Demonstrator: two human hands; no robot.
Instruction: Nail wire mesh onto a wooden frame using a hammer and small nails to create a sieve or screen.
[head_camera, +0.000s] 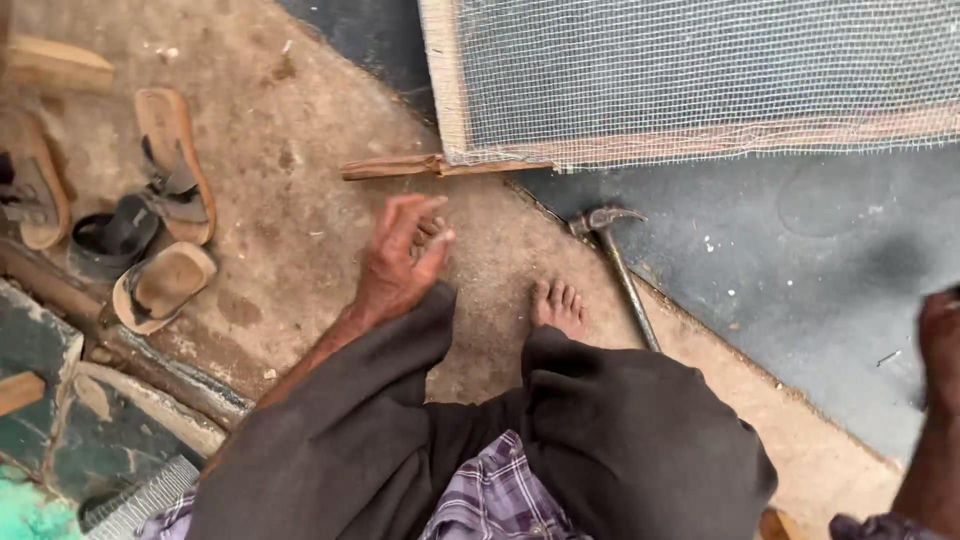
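My left hand (402, 262) hangs over the dirty concrete floor with its fingers loosely curled and nothing in it, just below a loose wooden strip (392, 167). My right hand (941, 345) shows only at the right edge, blurred, above the dark grey mat (800, 260); whether it holds anything I cannot tell. A claw hammer (622, 272) lies on the floor between my hands, head toward a wooden frame (445, 90) covered in wire mesh (700, 70). My bare foot (560, 306) rests beside the hammer handle.
Several worn sandals (165, 200) lie at the left on the floor. A painted stone step edge (150, 385) runs along the lower left. My dark trousers (560, 440) fill the bottom middle.
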